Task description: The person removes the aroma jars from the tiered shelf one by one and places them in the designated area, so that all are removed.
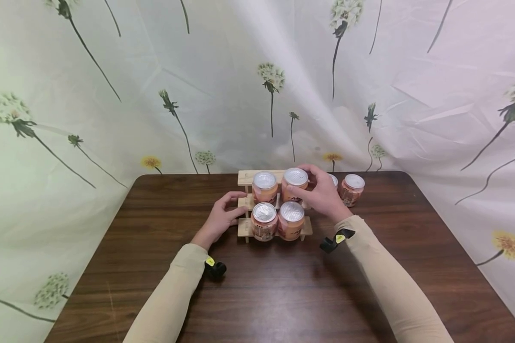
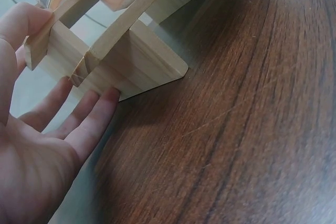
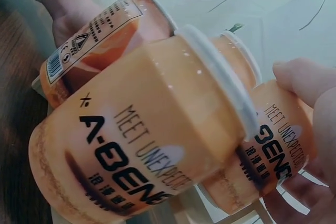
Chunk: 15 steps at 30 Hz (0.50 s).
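A stepped wooden rack [image 1: 275, 177] stands on the table with two cans on its front step and two behind. My right hand [image 1: 324, 193] grips the rear right can [image 1: 295, 178] by its side, thumb in front; in the right wrist view its orange label [image 3: 275, 150] shows under the thumb. Beside it is the rear left can [image 1: 264, 186]. The front left can [image 1: 264, 222] and front right can [image 1: 291, 221] stand upright, silver tops upward. My left hand [image 1: 220, 216] rests its fingertips against the rack's left end; the left wrist view shows them touching the side panel [image 2: 131, 59].
Another can [image 1: 352, 189] stands at the table's back right, and one more [image 1: 334, 180] is partly hidden behind my right hand. The dark wooden table [image 1: 257, 295] meets a dandelion-printed curtain [image 1: 223, 95] along its back edge.
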Available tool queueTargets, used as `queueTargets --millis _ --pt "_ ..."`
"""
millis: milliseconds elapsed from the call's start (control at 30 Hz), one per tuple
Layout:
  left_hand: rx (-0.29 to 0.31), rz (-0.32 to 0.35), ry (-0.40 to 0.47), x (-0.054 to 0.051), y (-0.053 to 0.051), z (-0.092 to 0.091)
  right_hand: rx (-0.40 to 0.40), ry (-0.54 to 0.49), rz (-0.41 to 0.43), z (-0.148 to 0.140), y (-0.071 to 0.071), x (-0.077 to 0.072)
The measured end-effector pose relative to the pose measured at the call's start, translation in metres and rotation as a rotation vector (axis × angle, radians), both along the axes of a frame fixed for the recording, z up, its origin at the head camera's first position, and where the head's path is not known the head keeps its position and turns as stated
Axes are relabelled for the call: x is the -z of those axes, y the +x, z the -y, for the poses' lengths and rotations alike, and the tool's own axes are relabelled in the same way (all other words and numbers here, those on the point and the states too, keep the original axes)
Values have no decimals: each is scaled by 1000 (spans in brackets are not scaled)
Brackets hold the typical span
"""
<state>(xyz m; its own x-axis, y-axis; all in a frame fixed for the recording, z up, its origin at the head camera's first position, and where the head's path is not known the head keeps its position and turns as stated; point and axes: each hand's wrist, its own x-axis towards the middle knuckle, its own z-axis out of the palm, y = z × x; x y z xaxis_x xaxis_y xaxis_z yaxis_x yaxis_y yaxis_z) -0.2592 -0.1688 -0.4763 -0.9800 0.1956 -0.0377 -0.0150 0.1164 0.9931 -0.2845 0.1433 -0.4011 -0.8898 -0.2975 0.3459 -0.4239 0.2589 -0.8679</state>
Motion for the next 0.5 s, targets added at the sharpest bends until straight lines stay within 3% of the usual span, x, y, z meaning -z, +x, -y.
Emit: queueTargets --millis 133,200,500 --pt "6 -4 4 -14 10 -3 38 29 -32 -6 1 -3" --pt "6 -2 4 -16 12 -3 59 34 -49 -9 2 -6" --pt "-10 -5 -19 10 -4 1 127 -39 -78 -26 3 -22"
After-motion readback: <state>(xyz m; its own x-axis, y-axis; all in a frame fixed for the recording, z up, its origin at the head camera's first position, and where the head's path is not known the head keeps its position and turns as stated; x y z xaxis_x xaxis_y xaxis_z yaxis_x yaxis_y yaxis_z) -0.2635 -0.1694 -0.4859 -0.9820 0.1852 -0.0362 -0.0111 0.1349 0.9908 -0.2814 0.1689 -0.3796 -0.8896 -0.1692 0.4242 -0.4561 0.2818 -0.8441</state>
